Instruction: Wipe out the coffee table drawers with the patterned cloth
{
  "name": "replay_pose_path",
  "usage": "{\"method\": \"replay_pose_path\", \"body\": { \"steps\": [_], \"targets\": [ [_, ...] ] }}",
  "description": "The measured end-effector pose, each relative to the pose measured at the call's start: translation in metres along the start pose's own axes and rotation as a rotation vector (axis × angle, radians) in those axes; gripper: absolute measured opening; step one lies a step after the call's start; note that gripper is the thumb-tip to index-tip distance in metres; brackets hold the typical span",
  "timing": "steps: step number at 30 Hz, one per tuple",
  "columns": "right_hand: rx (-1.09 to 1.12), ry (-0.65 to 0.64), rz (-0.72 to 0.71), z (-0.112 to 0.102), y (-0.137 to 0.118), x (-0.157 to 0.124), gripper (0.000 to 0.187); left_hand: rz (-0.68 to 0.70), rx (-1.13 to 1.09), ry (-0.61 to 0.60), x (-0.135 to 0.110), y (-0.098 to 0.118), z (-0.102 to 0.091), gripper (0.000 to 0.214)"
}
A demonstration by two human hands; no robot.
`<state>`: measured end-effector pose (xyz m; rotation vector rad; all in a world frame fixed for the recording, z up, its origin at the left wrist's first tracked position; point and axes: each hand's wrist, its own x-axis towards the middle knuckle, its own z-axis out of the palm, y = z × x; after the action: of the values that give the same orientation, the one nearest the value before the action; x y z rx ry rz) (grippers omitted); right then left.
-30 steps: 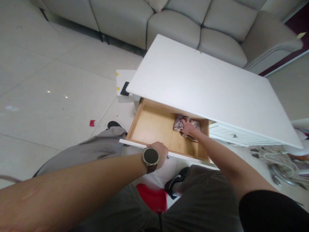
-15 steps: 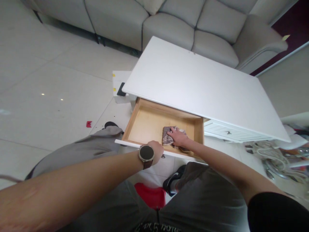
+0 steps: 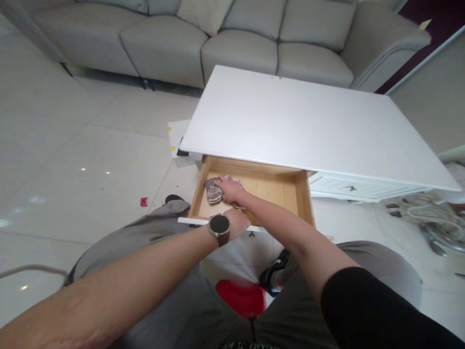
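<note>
A wooden drawer (image 3: 304, 196) with a white front stands pulled out from the white coffee table (image 3: 290, 121). My left hand (image 3: 238, 223), with a watch (image 3: 220, 225) on its wrist, is closed over the top edge of the drawer front; its fingertips are partly hidden. Inside the drawer, toward the left, my right hand (image 3: 231, 189) presses a folded, patterned grey-brown cloth (image 3: 214, 192) against the bottom. Its fingers are bent over the cloth, and the right forearm crosses above the drawer's right half.
A grey sofa (image 3: 240, 55) runs behind the table. Left of the table is a white box (image 3: 176, 133) with a dark object on it. A red scrap (image 3: 144, 201) lies on the tiled floor. Below me is a red seat (image 3: 241, 298). Cables (image 3: 432, 213) lie at the right.
My right hand has slid the cloth leftward across the drawer bottom. The left hand stays on the drawer front. The view has shifted slightly.
</note>
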<state>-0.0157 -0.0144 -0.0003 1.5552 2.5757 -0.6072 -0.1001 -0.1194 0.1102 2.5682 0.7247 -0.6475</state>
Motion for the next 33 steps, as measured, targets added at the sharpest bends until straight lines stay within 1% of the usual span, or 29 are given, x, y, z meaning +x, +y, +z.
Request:
{"method": "replay_pose_path", "body": {
  "steps": [2,4,6,8,9,12,14,16,18,19,21,22,23,25,27,29,31,33],
  "targets": [
    [0.038,0.065,0.065,-0.017,0.016,-0.016,0.064,0.012,0.067,-0.059,-0.001,-0.002,-0.009,0.032],
    [0.076,0.096,0.091,-0.038,0.036,-0.040,0.060,0.033,0.099,-0.067,-0.001,-0.006,-0.019,0.033],
    [0.113,0.125,0.071,-0.061,0.058,-0.071,0.054,0.050,0.131,-0.059,0.001,-0.010,-0.028,0.033],
    [0.135,0.171,0.044,-0.084,0.079,-0.105,0.051,0.037,0.176,-0.045,0.004,-0.015,-0.036,0.034],
    [0.148,0.173,0.020,-0.095,0.090,-0.122,0.051,0.023,0.194,-0.036,0.007,-0.018,-0.039,0.034],
    [0.192,0.086,-0.043,-0.120,0.117,-0.172,0.050,-0.001,0.216,0.014,0.015,-0.029,-0.044,0.034],
    [0.200,-0.001,-0.025,-0.128,0.128,-0.202,0.048,-0.006,0.214,0.060,0.020,-0.037,-0.043,0.034],
    [0.193,-0.109,0.039,-0.126,0.133,-0.227,0.048,-0.018,0.201,0.119,0.024,-0.045,-0.038,0.033],
    [0.163,-0.201,0.106,-0.114,0.132,-0.244,0.055,-0.039,0.181,0.182,0.026,-0.051,-0.032,0.031],
    [0.124,-0.216,0.142,-0.107,0.129,-0.249,0.060,-0.049,0.171,0.213,0.026,-0.053,-0.029,0.030],
    [-0.009,-0.181,0.224,-0.091,0.122,-0.252,0.068,-0.074,0.152,0.271,0.024,-0.056,-0.023,0.028],
    [-0.089,-0.146,0.262,-0.085,0.119,-0.251,0.068,-0.092,0.139,0.296,0.022,-0.058,-0.022,0.027],
    [-0.162,-0.113,0.290,-0.080,0.116,-0.249,0.066,-0.118,0.117,0.320,0.021,-0.062,-0.021,0.027],
    [-0.254,-0.081,0.292,-0.076,0.113,-0.243,0.060,-0.202,0.039,0.349,0.015,-0.075,-0.025,0.028],
    [-0.287,-0.064,0.266,-0.076,0.113,-0.239,0.055,-0.290,-0.057,0.348,0.006,-0.099,-0.032,0.032],
    [-0.310,-0.047,0.264,-0.076,0.115,-0.237,0.051,-0.335,-0.118,0.307,-0.007,-0.133,-0.041,0.041],
    [-0.351,-0.023,0.285,-0.076,0.118,-0.235,0.052,-0.350,-0.135,0.219,-0.025,-0.170,-0.046,0.049],
    [-0.397,-0.002,0.306,-0.076,0.121,-0.232,0.054,-0.399,-0.183,0.156,-0.043,-0.203,-0.046,0.057]
  ]
}}
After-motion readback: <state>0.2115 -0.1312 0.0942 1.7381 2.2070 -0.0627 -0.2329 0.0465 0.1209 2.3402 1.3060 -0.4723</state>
